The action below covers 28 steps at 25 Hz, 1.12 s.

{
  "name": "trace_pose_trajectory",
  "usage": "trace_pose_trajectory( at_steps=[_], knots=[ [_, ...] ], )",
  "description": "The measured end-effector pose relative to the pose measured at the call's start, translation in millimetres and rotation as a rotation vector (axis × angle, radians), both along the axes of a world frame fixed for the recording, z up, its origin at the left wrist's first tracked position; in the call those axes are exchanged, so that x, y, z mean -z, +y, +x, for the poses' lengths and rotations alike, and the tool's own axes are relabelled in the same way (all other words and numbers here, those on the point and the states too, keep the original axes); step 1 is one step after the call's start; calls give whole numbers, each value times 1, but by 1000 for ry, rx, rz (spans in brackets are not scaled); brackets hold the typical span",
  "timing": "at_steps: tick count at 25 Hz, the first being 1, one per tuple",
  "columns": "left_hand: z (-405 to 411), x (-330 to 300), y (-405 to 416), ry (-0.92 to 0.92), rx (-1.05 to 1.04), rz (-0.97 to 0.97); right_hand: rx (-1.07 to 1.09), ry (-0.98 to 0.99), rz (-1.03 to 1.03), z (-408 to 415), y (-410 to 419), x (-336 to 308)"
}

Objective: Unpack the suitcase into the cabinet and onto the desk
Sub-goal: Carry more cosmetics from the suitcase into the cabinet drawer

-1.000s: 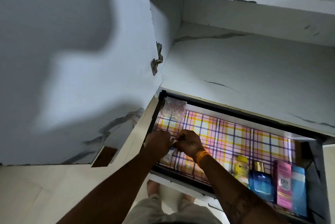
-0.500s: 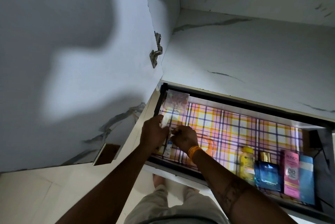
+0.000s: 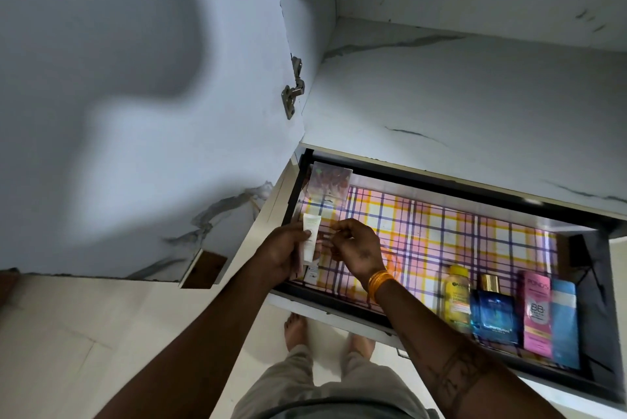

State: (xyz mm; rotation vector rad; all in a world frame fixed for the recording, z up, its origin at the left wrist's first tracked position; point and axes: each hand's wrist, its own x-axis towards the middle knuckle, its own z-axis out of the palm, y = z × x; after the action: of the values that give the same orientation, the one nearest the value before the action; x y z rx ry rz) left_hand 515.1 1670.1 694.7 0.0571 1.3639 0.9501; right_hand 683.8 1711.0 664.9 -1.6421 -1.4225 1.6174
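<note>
Low in the frame I see bare feet [image 3: 296,330] on the floor, then both forearms reaching up to the pulled-out drawer [image 3: 339,308] at centre. My left hand [image 3: 283,254] has its fingers and thumb curled around a small white tube [image 3: 310,237], which stands nearly upright over the drawer's left end, its long axis running toward the top of the frame. My right hand [image 3: 356,249] sits just right of it, fingers bent; whether it pinches anything I cannot tell. The tube lies nearer the left hand, so I judge that hand sets it down. Beyond, upper left of the drawer, a clear packet [image 3: 327,182] leans; boxes and a yellow bottle [image 3: 458,296] line the lower right.
</note>
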Motion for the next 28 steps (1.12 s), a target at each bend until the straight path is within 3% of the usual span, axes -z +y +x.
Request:
trace_pose_trajectory(
  at_steps=[4, 8, 13, 19, 21, 24, 28],
  knots=[
    [24, 7, 11, -3, -8, 68, -24, 118, -11, 12, -17, -20],
    [54, 12, 22, 77, 77, 110, 172, 285, -300, 21, -19, -24],
    [56, 12, 25, 409, 235, 12, 292, 258, -260, 52, -15, -25],
    [52, 8, 33, 149, 86, -93, 353, 159, -133, 89, -5, -19],
    [54, 6, 30, 329, 177, -46, 396, 163, -110, 95, 3, -21],
    [51, 12, 22, 883, 475, 157, 415, 164, -80, 101, 12, -22],
    [51, 26, 16, 1168, 665, 361, 239, 48, -63, 99, 13, -13]
  ],
)
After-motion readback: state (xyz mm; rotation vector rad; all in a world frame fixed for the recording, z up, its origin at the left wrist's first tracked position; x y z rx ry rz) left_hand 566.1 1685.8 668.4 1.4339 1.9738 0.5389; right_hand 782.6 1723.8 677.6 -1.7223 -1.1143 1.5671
